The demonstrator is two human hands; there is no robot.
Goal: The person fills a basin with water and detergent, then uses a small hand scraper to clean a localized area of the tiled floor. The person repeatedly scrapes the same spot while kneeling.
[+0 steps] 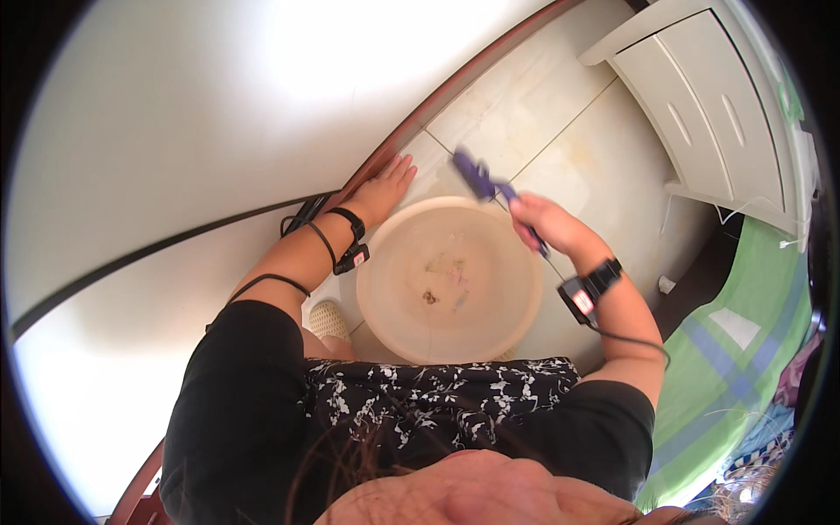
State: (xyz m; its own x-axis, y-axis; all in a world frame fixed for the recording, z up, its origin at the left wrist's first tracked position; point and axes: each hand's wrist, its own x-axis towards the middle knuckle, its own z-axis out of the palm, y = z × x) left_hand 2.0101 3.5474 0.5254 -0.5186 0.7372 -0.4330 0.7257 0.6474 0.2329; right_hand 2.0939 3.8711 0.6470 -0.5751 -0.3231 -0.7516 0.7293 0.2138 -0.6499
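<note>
My right hand point(548, 220) grips the handle of a purple hand tool point(474, 176) above the far right rim of a basin. The tool's wide head points up and left. Motion blur hides whether it is a brush or a roller. My left hand point(386, 190) is empty, fingers extended, against the reddish-brown bottom edge point(430, 118) of a large white panel. Directly before me, the round cream plastic basin point(400, 289) stands on the floor. Dark and coloured patches show at its bottom; I cannot tell whether they are debris or a print.
The white panel point(197, 118) rises along the left. A white drawer cabinet point(709, 111) stands at the far right, above a loose white cable point(755, 205). A green and blue checked cloth point(728, 367) hangs at the right. My slippered foot point(328, 321) is beside the basin on pale tiles point(551, 118).
</note>
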